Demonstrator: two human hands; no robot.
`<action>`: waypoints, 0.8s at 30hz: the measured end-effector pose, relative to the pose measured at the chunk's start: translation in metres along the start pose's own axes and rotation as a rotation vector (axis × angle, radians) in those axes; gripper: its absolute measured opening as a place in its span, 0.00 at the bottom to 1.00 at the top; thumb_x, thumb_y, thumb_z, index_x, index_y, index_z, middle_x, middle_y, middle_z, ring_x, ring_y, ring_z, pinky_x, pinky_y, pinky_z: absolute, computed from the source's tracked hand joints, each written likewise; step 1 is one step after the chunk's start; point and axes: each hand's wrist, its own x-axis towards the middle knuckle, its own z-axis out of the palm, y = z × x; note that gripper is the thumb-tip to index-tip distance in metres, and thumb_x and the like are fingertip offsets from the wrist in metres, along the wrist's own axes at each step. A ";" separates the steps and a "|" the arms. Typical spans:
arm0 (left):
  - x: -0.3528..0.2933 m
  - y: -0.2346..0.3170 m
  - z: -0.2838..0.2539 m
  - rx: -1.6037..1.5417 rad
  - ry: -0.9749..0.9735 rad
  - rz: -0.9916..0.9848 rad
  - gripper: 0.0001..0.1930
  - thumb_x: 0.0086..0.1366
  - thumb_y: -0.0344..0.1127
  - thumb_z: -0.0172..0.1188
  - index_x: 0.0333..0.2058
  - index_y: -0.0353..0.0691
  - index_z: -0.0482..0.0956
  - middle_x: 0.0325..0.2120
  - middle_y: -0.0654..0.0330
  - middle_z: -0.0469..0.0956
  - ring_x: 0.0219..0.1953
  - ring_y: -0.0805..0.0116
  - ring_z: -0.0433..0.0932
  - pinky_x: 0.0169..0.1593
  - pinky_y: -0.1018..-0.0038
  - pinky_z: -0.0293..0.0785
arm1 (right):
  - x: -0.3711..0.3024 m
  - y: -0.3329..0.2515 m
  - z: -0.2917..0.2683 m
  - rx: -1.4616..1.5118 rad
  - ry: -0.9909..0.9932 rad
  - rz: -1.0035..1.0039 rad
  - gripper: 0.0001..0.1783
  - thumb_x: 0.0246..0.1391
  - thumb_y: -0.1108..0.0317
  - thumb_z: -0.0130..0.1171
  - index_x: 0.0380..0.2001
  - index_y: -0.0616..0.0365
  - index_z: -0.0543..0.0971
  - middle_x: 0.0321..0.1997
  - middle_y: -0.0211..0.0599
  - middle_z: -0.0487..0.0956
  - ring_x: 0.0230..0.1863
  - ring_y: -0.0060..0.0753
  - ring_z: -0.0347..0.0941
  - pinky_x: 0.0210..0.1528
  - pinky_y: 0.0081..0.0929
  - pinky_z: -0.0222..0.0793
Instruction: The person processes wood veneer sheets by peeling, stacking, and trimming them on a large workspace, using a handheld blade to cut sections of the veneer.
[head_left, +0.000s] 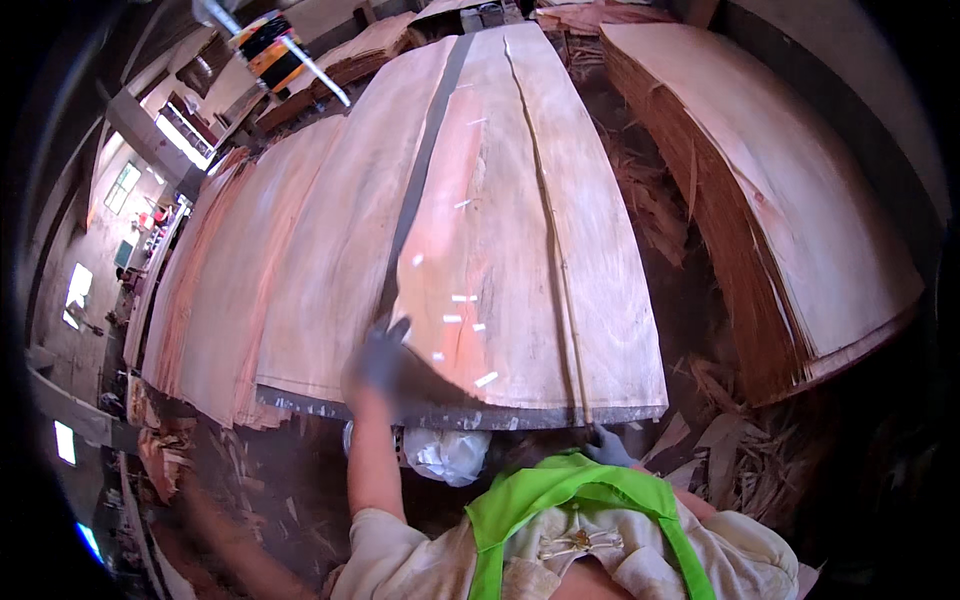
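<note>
Dim workshop, veneer stacks (760, 200) all round. On the table's (450, 415) near edge, the gloved left hand (378, 362) pinches a veneer sheet's (500, 250) corner: light, floppy, splits easily. Right hand (610, 450) closure unclear.

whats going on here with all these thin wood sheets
A person in a green apron is handling veneer at a long table. The gloved left hand grips the near edge of a reddish veneer sheet, lifting its corner. The gloved right hand sits at the table's near edge by a thin stick. A tall veneer stack stands to the right.
</note>
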 end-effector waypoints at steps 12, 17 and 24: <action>-0.052 0.010 0.374 1.062 -0.873 0.545 0.22 0.58 0.45 0.47 0.47 0.38 0.69 0.54 0.42 0.61 0.48 0.46 0.69 0.52 0.63 0.65 | 0.035 -0.004 0.025 -0.046 -0.414 0.034 0.24 0.48 0.57 0.56 0.42 0.62 0.66 0.31 0.54 0.73 0.31 0.49 0.69 0.37 0.39 0.66; -0.069 -0.031 0.354 1.038 -0.922 0.620 0.18 0.58 0.43 0.48 0.41 0.38 0.74 0.54 0.43 0.61 0.49 0.47 0.68 0.51 0.62 0.65 | 0.037 -0.010 0.018 -0.051 -0.423 -0.009 0.24 0.49 0.56 0.54 0.42 0.63 0.65 0.32 0.59 0.73 0.31 0.56 0.70 0.36 0.42 0.66; -0.074 -0.038 0.303 1.055 -1.047 0.642 0.19 0.59 0.44 0.50 0.42 0.35 0.72 0.57 0.45 0.56 0.53 0.49 0.64 0.55 0.65 0.62 | 0.034 -0.050 0.000 -0.014 -0.424 0.094 0.23 0.49 0.57 0.52 0.43 0.63 0.69 0.39 0.57 0.74 0.40 0.58 0.70 0.42 0.43 0.66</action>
